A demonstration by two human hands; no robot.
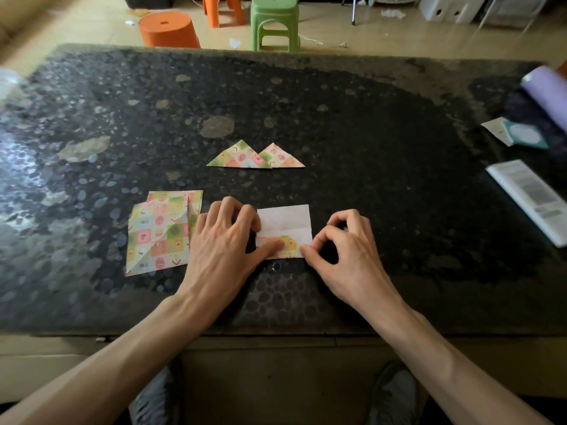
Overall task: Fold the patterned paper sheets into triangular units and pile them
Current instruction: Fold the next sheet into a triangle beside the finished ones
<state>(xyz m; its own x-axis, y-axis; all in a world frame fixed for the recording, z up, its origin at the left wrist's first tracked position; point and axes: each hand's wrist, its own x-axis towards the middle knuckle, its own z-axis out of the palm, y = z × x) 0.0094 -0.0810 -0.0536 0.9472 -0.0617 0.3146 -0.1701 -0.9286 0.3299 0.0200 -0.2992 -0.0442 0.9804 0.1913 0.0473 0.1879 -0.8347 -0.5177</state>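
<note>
A paper sheet (285, 223) lies white side up near the table's front, its near edge folded up into a patterned strip. My left hand (225, 240) presses on the sheet's left part, thumb on the strip. My right hand (340, 243) pinches the strip's right corner. A stack of flat patterned sheets (159, 234) lies just left of my left hand. Two folded patterned triangles (245, 156) (280, 157) lie side by side further back, overlapping slightly.
The dark speckled table (368, 148) carries a white booklet (530, 197), a small card with a teal item (518, 133) and a lilac roll (549, 93) at the right. Orange stools (168, 29) and a green stool (274, 21) stand on the floor beyond.
</note>
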